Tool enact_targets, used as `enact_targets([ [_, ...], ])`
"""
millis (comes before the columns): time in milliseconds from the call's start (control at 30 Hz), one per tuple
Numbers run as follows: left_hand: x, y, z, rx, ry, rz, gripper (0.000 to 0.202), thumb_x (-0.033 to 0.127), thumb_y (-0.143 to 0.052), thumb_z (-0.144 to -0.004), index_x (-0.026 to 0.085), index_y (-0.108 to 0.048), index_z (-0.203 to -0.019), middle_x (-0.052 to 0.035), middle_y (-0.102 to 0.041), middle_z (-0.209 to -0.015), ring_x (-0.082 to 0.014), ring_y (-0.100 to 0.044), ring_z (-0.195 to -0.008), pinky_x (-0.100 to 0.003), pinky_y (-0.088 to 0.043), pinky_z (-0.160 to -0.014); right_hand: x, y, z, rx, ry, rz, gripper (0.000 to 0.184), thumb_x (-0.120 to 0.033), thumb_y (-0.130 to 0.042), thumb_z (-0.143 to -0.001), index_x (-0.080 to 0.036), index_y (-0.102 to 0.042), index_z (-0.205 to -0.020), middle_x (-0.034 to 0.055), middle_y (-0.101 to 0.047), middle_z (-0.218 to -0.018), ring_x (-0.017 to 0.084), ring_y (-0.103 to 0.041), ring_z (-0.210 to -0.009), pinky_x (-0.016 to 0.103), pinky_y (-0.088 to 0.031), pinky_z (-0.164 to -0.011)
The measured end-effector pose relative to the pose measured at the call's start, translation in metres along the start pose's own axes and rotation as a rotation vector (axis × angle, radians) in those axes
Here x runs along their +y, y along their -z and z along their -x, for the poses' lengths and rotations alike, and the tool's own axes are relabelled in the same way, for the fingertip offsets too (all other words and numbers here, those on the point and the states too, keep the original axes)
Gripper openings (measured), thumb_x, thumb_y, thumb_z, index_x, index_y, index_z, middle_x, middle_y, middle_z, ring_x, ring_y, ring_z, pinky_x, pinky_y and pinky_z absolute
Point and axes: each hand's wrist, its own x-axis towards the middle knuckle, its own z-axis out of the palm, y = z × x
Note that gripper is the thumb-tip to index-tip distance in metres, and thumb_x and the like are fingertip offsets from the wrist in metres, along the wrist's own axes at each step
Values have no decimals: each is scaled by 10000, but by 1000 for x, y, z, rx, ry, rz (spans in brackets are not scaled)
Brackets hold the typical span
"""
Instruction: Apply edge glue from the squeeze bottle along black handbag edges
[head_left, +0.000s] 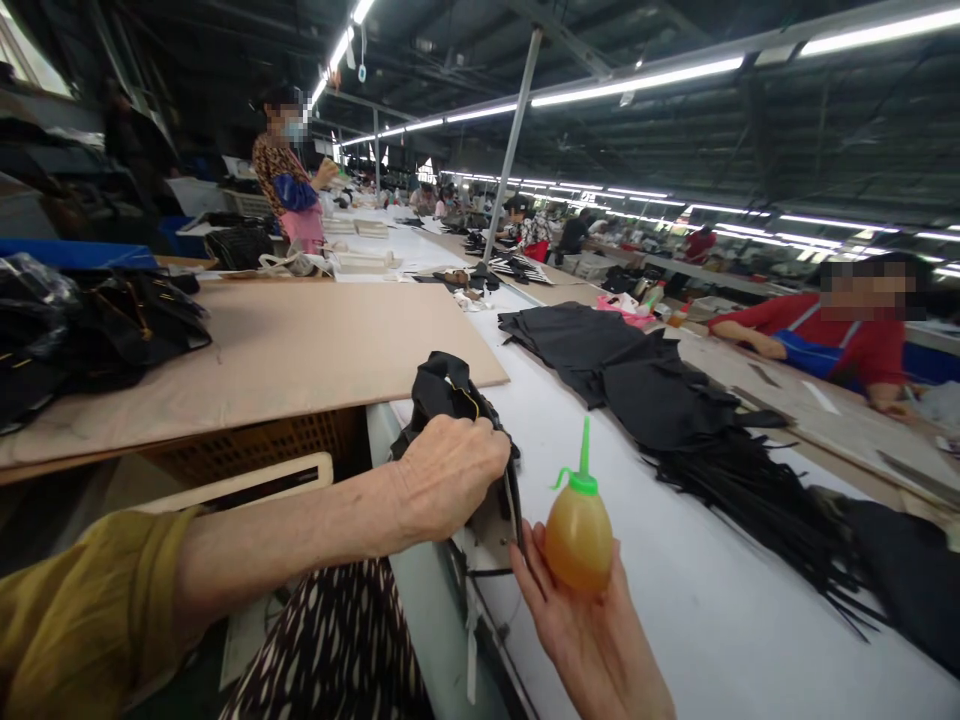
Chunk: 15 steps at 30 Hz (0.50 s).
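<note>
My left hand (454,475) is closed, its knuckles up, on a black fabric piece (442,385) with a yellow zipper line along it. The fingertips are hidden behind the knuckles. Palm up, my right hand (581,620) holds a squeeze bottle (579,540) of amber liquid, probably glue. The bottle stands nearly upright, with a green cap and a thin green nozzle pointing up. My right fingertips lie close beside the lower edge of the black piece; whether they touch it I cannot tell.
A white-topped table (720,600) carries stacked black fabric pieces (645,380) and black strips. At left, a tan board (337,330) bears black bags (112,320). A person in red (825,330) sits across the table; another person (289,180) stands at the far left.
</note>
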Motion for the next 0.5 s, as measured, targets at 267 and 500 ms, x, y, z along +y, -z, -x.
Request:
enact_targets([
  [267, 17, 46, -28, -97, -195, 44, 121, 56, -591, -567, 154, -567, -632, -78, -606, -648, -269, -610, -627, -339, -441, -517, -3, 6, 21, -12, -57, 39, 367, -323, -839, -576, -227, -697, -900, 48, -698, -939, 234, -630, -926, 472, -451, -928],
  [500, 38, 27, -62, 19, -310, 108, 137, 47, -535, -586, 160, -601, -628, -75, -622, -750, -226, -601, -597, -305, -400, -473, -31, 40, 34, 83, 133, 171, 328, -471, -739, -684, -209, -680, -872, 60, -698, -883, 240, -631, -928, 407, -541, -779],
])
